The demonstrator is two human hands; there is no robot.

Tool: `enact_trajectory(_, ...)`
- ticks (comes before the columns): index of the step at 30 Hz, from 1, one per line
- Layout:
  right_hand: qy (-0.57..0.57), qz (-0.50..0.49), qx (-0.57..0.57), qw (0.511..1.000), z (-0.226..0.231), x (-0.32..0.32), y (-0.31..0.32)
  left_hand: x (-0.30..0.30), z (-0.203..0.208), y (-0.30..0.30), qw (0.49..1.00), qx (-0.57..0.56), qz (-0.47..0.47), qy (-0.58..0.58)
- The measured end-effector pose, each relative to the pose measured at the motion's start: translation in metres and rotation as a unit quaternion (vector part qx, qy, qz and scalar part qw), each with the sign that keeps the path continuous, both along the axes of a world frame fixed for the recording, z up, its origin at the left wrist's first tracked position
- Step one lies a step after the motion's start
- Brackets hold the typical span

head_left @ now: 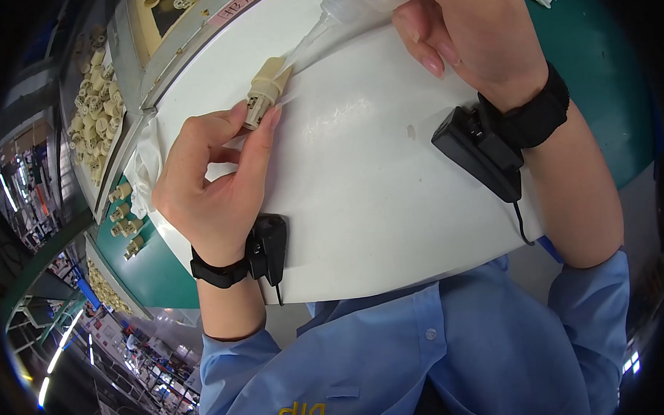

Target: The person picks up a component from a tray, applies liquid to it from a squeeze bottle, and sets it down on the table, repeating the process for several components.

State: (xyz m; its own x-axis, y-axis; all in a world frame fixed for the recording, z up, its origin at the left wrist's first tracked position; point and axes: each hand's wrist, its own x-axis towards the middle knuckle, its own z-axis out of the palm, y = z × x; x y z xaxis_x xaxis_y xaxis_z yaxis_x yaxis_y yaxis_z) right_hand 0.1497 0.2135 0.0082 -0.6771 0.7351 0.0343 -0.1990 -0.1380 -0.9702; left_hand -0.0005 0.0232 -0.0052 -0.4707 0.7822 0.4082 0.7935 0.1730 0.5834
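Cream-coloured plastic makes up the small part (268, 85) that the head view shows above the white sheet (361, 206), ahead of the person and left of the middle. Its long axis slants from lower left to upper right: the wider end, drawn out to a slanted lip, points up and away from the person, and the narrower, slotted end points back into the left hand (217, 175). That hand pinches the narrow end between thumb and fingertips, the other fingers bent in behind.

The right hand (472, 45) is curled around a translucent bottle (369, 0), its grip partly cut off by the upper edge. The bottle's tapered nozzle (311, 41) points down and left, its tip at the part's wide end; whether they touch I cannot tell.

At far left, a grey tray (118, 153) holds a heap of similar cream pieces lying every which way. A second container (144, 38), at the top, has a few more in it, and a third (117, 279), lower down, holds many small cream ones. Five loose parts (134, 247) lie on the green surface (166, 279) beside a crumpled white cloth (148, 166).
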Motion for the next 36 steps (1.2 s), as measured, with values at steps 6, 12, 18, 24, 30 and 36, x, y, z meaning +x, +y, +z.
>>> enact_trajectory(6,-0.003,0.017,0.013,1.000,0.0008,0.0025,0.0020,0.0008,0.0047,-0.0013,1.000,-0.013,0.012,0.003)
enact_trajectory(12,-0.009,0.006,0.000,1.000,0.0005,0.0020,0.0002,0.0015,0.0029,-0.0008,1.000,-0.005,0.005,-0.002)
enact_trajectory(18,-0.020,-0.001,0.000,1.000,0.0038,0.0005,-0.0001,0.0013,0.0046,0.0006,1.000,-0.006,0.005,0.006)
enact_trajectory(24,-0.029,0.012,0.017,0.999,0.0032,0.0028,0.0007,0.0033,0.0056,-0.0003,1.000,-0.011,0.018,-0.010)
enact_trajectory(30,-0.033,0.008,0.023,0.999,0.0040,0.0025,0.0021,0.0025,0.0046,0.0008,1.000,-0.015,0.021,-0.007)
enact_trajectory(36,-0.033,0.001,0.010,0.999,0.0037,0.0017,-0.0003,0.0024,0.0045,-0.0012,1.000,-0.013,0.025,-0.013)
